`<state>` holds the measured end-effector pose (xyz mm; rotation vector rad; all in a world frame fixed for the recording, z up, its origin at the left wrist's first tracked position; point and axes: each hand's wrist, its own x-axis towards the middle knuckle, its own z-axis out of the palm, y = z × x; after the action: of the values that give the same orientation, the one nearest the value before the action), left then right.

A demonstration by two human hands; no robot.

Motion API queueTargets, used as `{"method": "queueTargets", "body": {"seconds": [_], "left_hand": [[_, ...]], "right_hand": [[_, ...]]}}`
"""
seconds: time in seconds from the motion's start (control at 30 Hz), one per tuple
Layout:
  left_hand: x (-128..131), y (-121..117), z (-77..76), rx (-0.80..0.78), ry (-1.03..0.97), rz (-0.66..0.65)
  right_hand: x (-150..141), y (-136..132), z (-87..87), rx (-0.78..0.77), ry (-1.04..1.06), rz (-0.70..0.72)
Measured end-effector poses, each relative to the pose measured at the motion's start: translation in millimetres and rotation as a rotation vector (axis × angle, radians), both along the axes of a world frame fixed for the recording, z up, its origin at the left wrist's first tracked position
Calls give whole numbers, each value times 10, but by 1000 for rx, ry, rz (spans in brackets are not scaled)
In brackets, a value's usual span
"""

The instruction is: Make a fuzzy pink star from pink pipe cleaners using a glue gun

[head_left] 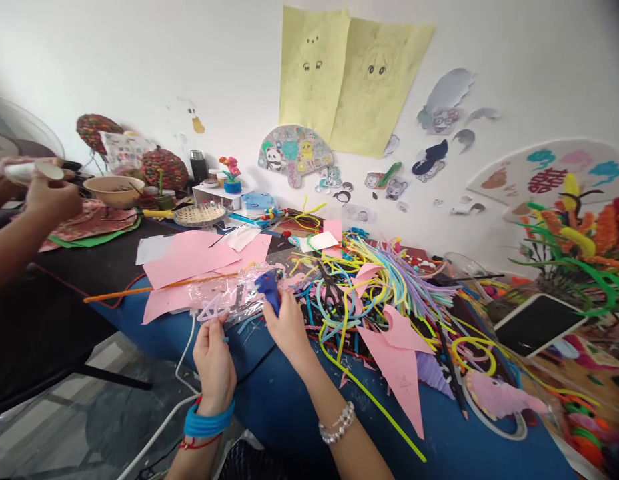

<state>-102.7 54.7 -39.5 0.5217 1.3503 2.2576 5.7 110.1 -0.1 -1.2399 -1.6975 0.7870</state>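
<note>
Between the fingertips of my left hand (214, 360) is a small pale lilac star-shaped outline (213, 308), apparently bent from pipe cleaner. My right hand (289, 331) is wrapped round the handle of a blue hot glue gun (267, 290), whose front end points away from me over clear plastic. The gun and the star are a short way apart. Under and behind them lie crinkled clear plastic (234, 293) and pink paper sheets (192, 257). An orange pipe cleaner (134, 291) stretches across the paper to the left.
Many yellow, blue and lilac pipe cleaners (384, 267) heap to the right, with black scissors (332, 290) among them. Cut pink paper (397, 373), a pencil (457, 387) and a phone (539, 325) lie further right. At far left, another person's hands (52, 197) hold a white roll.
</note>
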Motion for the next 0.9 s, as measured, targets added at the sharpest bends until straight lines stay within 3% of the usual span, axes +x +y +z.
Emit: {"method": "queueTargets", "body": {"seconds": [0.2,0.37,0.57,0.73,0.9], "left_hand": [[-33,-26,27,-45,18,-66],[113,-161,193,-57,32,-144],[414,-369,482,-18,-143,-651],[558,-427,520,-55,-223,-763],[700,-490,483,-102,-161,-845]], "right_hand": [[279,-167,-21,-82,473,-8],[473,-369,59,-125,764,18],[614,-771,-35,-198,1006,156],[719,-955,-100,-168,933,177],[692,-932,-141,-215,761,-16]]}}
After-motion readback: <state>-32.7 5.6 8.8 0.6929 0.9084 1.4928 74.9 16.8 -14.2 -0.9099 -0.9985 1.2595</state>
